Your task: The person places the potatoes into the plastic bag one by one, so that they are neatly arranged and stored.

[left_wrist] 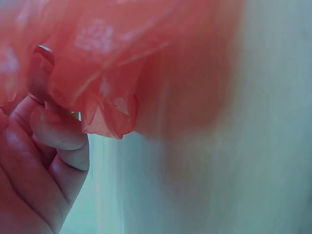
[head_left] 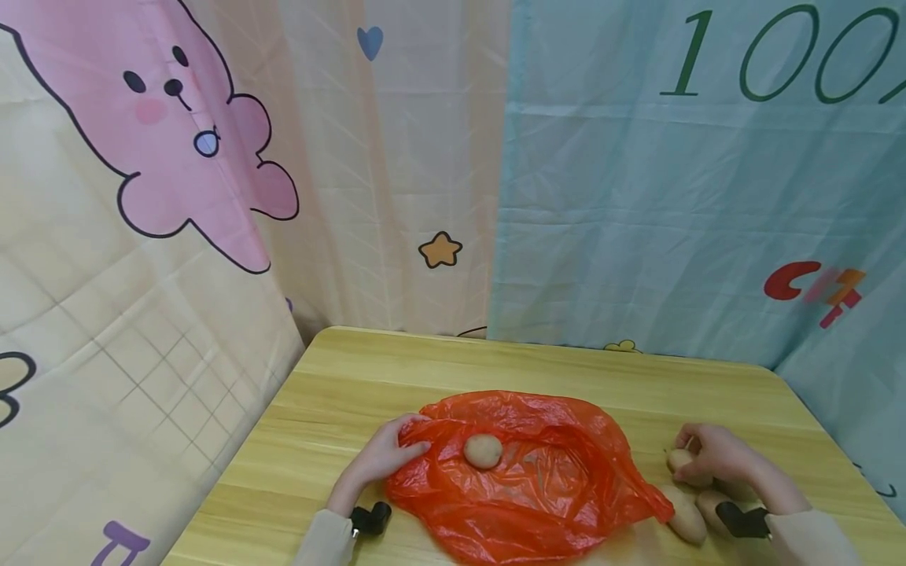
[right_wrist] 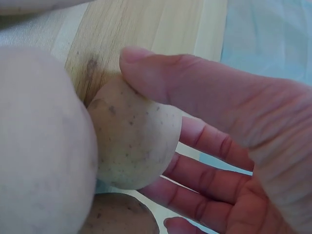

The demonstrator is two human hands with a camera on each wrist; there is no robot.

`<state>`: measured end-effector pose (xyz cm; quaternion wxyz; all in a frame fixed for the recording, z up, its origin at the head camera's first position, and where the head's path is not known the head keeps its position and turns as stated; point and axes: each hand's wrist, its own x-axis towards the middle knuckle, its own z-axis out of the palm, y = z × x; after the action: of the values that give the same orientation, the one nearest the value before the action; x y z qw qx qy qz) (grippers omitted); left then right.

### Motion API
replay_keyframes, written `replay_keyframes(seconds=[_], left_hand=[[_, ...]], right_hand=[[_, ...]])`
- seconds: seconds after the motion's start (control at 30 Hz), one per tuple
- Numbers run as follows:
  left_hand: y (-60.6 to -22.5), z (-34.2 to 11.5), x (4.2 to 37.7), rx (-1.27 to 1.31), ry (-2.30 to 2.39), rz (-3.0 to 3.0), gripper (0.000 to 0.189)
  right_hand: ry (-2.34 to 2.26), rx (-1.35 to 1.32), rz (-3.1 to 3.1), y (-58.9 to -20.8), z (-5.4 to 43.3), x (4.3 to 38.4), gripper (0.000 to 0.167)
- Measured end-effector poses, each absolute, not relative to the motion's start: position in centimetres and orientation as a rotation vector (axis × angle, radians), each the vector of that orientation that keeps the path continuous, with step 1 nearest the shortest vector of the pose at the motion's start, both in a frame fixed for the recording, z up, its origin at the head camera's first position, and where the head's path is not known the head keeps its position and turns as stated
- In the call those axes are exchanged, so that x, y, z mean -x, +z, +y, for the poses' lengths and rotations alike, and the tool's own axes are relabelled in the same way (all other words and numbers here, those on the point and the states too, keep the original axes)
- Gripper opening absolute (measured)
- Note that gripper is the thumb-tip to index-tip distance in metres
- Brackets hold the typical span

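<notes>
A red plastic bag (head_left: 527,507) lies spread on the table, its mouth facing up. One round potato (head_left: 484,451) rests on the bag, left of its middle. My left hand (head_left: 385,452) grips the bag's left edge; in the left wrist view the thin red plastic (left_wrist: 109,105) bunches at the curled fingers (left_wrist: 61,129). To the right of the bag, my right hand (head_left: 722,454) holds a potato (right_wrist: 136,139) between the thumb and the fingers. Beside that hand lie further potatoes, one of them a longish potato (head_left: 685,517) by the bag's twisted right corner.
The light wooden table (head_left: 396,362) has rounded far corners. Printed cloth curtains (head_left: 602,196) hang behind it and along its sides. A dark potato (right_wrist: 119,214) and a large pale potato (right_wrist: 44,141) crowd the right hand's left side in the right wrist view.
</notes>
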<state>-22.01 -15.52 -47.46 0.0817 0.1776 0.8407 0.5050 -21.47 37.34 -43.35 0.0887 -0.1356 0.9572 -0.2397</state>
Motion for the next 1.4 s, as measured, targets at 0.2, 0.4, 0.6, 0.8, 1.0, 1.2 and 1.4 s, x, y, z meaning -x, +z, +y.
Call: replay_keyframes(seconds=[0.2,0.4,0.6,0.8,1.0,1.2,1.4], left_hand=[[-47.50,-15.51,21.96,-0.530,1.506,2.521,0.034],[-47.39,-15.42,21.83,-0.529,1.515,2.527,0.036],[-47.40,-15.37,21.96,-0.533,1.498,2.533,0.036],[-47.48,-15.46,22.03,-0.519,1.485,2.514,0.036],[-47.47,-15.43,21.95,-0.536,1.473,2.529,0.035],[-47.49,-15.37,21.99,-0.540,1.481,2.537,0.037],[-47.56,-15.40,22.05,-0.576,1.475,2.567,0.034]], right_hand=[[-0.706,0.399,2.828,-43.18,37.42,21.41,0.039],[-0.661,0.401,2.818,-43.19,37.27,21.47,0.038],[-0.653,0.473,2.848,-43.58,37.31,21.52,0.038],[-0.634,0.516,2.880,-43.96,37.46,21.40,0.037],[-0.632,0.512,2.890,-43.94,37.35,21.40,0.036],[-0.677,0.492,2.896,-43.77,37.02,21.46,0.035],[-0.675,0.497,2.928,-43.70,36.72,21.37,0.033]])
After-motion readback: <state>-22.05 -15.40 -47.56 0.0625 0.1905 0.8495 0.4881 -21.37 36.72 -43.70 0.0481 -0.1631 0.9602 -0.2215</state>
